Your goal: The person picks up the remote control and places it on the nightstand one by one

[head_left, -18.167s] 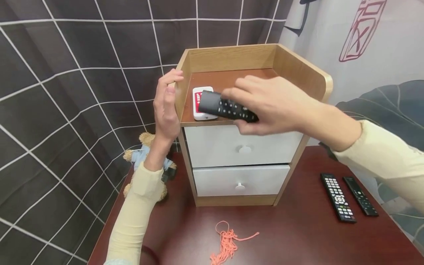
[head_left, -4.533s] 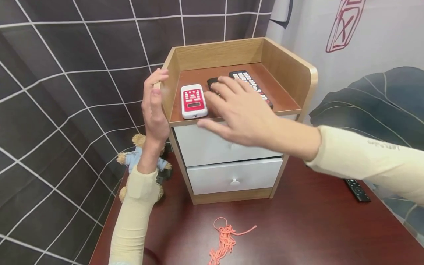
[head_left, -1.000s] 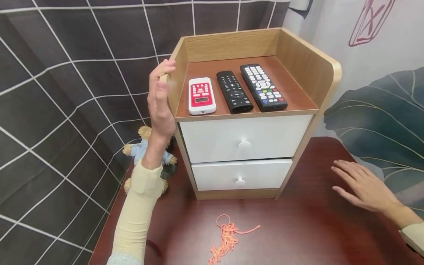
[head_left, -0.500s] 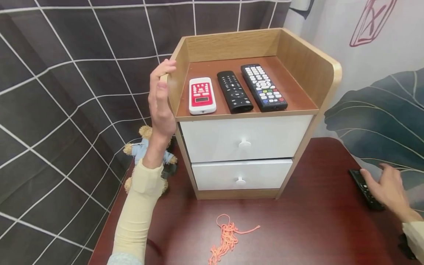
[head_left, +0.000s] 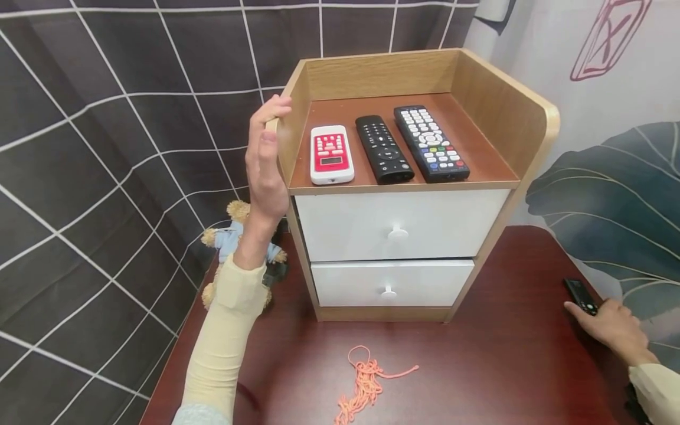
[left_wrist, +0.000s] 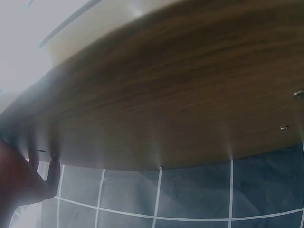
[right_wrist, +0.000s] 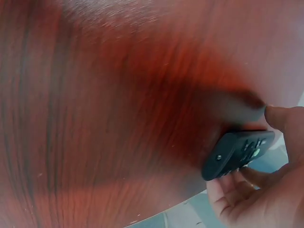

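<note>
My right hand [head_left: 616,330] holds a slim black remote control [head_left: 580,295] at the table's right edge. In the right wrist view, the thumb is at one side of the remote [right_wrist: 240,149], with bent fingers [right_wrist: 228,192] along the other. My left hand [head_left: 267,171] rests against the left side panel of a small wooden cabinet [head_left: 395,316], fingers reaching up at its edge; fingertips touch the panel [left_wrist: 142,95] in the left wrist view. On the cabinet's top lie a white-and-red remote [head_left: 332,177], a black remote [head_left: 390,159] and a larger black remote with white buttons [head_left: 430,141].
Two white drawers [head_left: 345,227] face the front, the lower one slightly out. Tangled orange string [head_left: 366,383] lies on the dark red table [head_left: 494,366]. A teddy bear [head_left: 228,239] sits left of the cabinet, by a dark grid-patterned curtain [head_left: 133,177].
Since 4.5 seconds ago, my right hand has left the remotes on the cabinet top and gone down right, taking hold of the slim remote on the table. My left hand stays at the side panel.
</note>
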The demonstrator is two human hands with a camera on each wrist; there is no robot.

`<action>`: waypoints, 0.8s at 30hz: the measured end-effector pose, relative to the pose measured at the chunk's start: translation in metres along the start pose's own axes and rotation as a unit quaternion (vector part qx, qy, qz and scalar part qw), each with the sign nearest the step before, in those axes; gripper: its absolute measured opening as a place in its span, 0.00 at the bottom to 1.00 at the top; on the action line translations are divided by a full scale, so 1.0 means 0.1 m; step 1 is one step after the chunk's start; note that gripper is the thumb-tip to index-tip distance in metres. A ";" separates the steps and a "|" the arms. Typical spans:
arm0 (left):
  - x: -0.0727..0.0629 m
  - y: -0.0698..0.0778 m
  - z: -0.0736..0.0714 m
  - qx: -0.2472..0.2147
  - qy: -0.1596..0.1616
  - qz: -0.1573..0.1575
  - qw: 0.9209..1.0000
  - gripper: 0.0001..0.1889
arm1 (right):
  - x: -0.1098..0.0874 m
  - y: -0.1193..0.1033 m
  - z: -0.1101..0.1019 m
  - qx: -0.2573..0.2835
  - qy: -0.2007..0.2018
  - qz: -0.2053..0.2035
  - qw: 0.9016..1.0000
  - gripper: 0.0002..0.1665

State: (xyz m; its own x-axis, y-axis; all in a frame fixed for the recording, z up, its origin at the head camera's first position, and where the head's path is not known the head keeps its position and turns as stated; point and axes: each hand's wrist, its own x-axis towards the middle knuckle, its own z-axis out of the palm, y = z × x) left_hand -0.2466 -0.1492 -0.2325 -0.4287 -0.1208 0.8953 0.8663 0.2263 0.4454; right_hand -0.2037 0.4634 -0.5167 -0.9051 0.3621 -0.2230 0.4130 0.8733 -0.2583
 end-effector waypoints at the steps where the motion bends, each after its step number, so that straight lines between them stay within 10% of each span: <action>1: 0.00 0.00 0.00 0.000 0.000 0.000 1.000 0.29 | 0.00 0.01 0.01 -0.010 -0.005 0.000 1.000 0.55; 17: -0.01 0.00 0.00 0.002 -0.002 -0.001 1.000 0.29 | -0.05 0.07 0.06 0.000 0.003 -0.048 0.999 0.44; 24: 0.00 0.00 -0.01 -0.004 0.003 0.002 1.000 0.28 | -0.23 -0.08 0.07 0.003 0.014 -0.139 0.990 0.42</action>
State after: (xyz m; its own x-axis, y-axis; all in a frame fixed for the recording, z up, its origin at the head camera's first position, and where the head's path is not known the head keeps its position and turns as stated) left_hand -0.2462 -0.1500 -0.2325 -0.4233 -0.1265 0.8971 0.8701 0.2192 0.4415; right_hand -0.1853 0.4454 -0.5158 -0.9865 0.1165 -0.1153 0.1473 0.9387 -0.3118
